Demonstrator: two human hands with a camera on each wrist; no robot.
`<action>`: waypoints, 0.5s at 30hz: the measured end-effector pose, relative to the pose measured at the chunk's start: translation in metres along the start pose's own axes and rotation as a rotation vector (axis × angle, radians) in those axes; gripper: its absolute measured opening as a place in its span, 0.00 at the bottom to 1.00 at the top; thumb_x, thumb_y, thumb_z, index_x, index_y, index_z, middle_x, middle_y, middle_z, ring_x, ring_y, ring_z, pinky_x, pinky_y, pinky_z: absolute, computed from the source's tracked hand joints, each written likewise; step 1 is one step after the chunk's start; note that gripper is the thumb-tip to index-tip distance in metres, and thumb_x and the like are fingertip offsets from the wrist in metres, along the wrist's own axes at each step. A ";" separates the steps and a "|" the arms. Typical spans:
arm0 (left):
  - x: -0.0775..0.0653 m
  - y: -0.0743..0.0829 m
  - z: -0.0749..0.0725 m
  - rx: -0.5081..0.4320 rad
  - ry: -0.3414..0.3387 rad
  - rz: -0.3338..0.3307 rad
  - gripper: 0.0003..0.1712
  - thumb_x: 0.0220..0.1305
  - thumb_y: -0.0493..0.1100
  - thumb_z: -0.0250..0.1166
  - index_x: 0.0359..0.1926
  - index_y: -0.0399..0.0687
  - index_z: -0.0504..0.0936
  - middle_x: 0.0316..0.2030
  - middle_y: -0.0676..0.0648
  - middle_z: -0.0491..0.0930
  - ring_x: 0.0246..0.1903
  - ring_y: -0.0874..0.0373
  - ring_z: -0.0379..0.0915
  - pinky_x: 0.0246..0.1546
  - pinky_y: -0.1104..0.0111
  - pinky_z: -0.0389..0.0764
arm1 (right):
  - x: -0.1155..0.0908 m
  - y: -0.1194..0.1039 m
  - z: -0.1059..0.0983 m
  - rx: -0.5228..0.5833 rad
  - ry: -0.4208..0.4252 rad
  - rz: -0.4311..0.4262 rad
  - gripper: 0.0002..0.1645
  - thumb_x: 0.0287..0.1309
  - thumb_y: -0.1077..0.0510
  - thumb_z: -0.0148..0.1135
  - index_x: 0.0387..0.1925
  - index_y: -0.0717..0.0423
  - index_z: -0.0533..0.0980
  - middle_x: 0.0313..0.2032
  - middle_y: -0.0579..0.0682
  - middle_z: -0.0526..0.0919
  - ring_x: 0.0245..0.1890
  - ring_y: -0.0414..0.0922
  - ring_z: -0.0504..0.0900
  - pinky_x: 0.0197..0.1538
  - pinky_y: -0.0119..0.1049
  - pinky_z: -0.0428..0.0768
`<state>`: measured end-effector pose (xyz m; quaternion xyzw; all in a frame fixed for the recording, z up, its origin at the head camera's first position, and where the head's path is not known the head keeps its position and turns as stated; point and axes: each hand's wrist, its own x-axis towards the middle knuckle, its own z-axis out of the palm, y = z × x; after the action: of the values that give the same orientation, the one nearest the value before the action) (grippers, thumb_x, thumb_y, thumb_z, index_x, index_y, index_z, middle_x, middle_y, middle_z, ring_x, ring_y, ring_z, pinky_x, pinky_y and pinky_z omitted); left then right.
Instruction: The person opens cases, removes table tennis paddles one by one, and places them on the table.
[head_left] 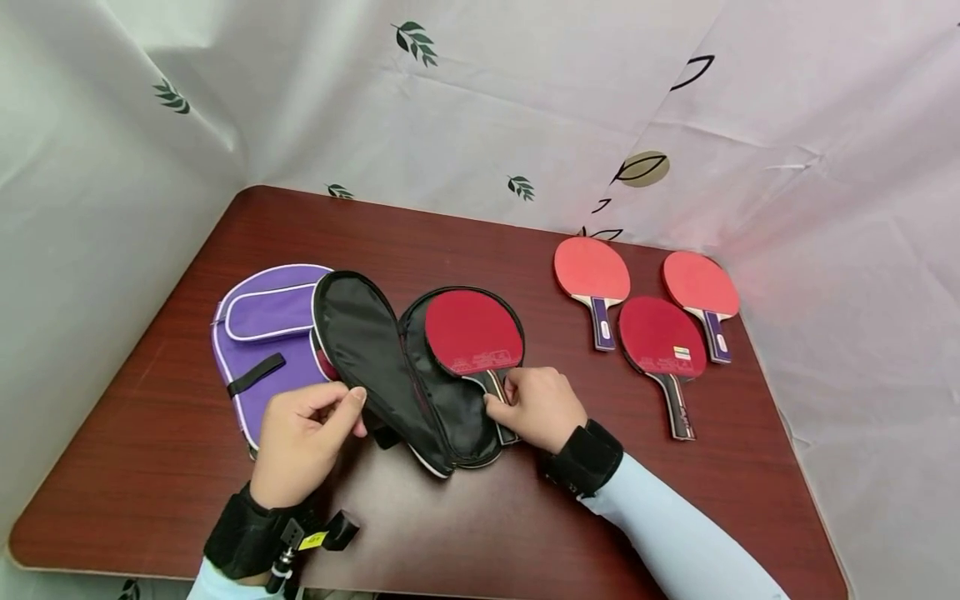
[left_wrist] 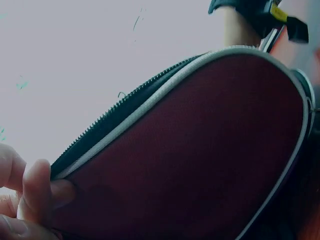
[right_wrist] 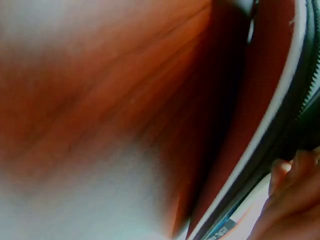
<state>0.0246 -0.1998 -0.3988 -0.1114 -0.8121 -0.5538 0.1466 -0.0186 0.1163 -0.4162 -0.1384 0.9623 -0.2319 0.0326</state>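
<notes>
A zippered paddle case with a black lining (head_left: 367, 350) lies spread apart in the head view. Its outer side is dark red cloth (left_wrist: 190, 135) with pale piping, filling much of the left wrist view. My left hand (head_left: 307, 437) pinches the edge of the raised flap between thumb and fingers. Inside the other half rests a table tennis paddle (head_left: 472, 329) with red rubber, its handle pointing toward me. My right hand (head_left: 540, 406) holds that handle, thumb on one side and fingers on the other. In the right wrist view the hand (right_wrist: 290, 200) shows beside the case's zipped rim.
A purple paddle case (head_left: 273, 367) with white piping lies at the left, partly under the raised flap. Three more red paddles lie at the right: one at the back (head_left: 592, 267), one farthest right (head_left: 701, 283) and one nearer (head_left: 660, 337). Curtains (head_left: 465, 108) border the wooden table (head_left: 187, 500).
</notes>
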 end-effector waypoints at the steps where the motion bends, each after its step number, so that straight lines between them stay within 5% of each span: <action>1: 0.001 0.000 -0.002 0.007 0.004 -0.002 0.27 0.71 0.30 0.70 0.18 0.62 0.84 0.12 0.62 0.75 0.11 0.70 0.59 0.11 0.72 0.57 | -0.001 0.000 -0.001 0.011 0.012 0.000 0.28 0.63 0.46 0.75 0.14 0.43 0.68 0.12 0.36 0.62 0.15 0.37 0.64 0.24 0.35 0.61; 10: 0.007 0.006 -0.013 0.064 -0.006 -0.001 0.26 0.72 0.30 0.71 0.19 0.63 0.83 0.12 0.60 0.73 0.13 0.66 0.60 0.13 0.72 0.57 | -0.014 0.017 -0.015 0.020 0.099 0.037 0.26 0.63 0.47 0.76 0.17 0.44 0.69 0.12 0.37 0.65 0.14 0.39 0.67 0.23 0.38 0.64; 15: 0.012 0.008 -0.011 0.115 -0.020 0.078 0.26 0.70 0.31 0.72 0.20 0.65 0.82 0.14 0.63 0.73 0.14 0.67 0.62 0.14 0.73 0.57 | -0.019 0.035 -0.018 -0.030 0.115 0.071 0.25 0.64 0.47 0.75 0.18 0.45 0.70 0.13 0.38 0.67 0.14 0.40 0.68 0.21 0.39 0.65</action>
<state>0.0177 -0.2065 -0.3835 -0.1399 -0.8390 -0.4988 0.1663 -0.0118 0.1590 -0.4161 -0.0914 0.9702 -0.2237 -0.0164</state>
